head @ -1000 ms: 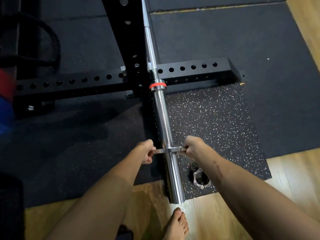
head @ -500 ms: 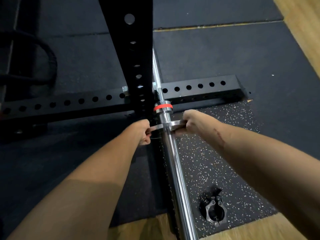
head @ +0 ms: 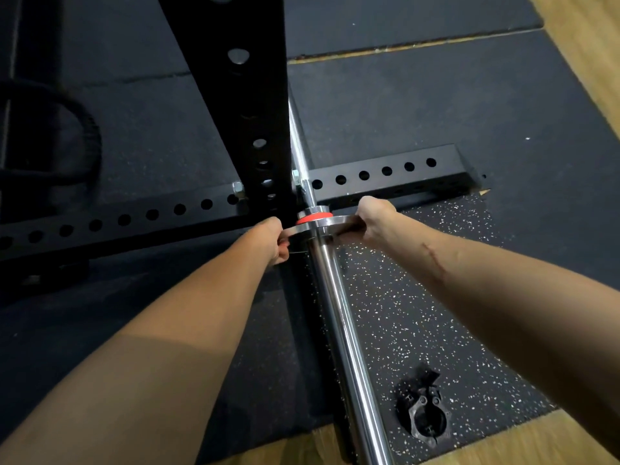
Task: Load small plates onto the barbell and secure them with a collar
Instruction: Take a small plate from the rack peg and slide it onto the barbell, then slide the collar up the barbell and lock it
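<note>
A chrome barbell sleeve runs from the bottom centre up to a red band at its inner shoulder. A thin silver small plate sits on the sleeve, pressed up against that red band. My left hand grips the plate's left edge and my right hand grips its right edge. A black collar lies on the speckled mat to the right of the sleeve, apart from both hands.
A black rack upright with holes rises just left of the bar. Its perforated base beam crosses behind my hands. Dark rubber mats cover the floor, with wood flooring at the bottom and top right.
Both hands have slid the small plate along the sleeve from near its outer end up to the red band. The view has moved forward with them.
</note>
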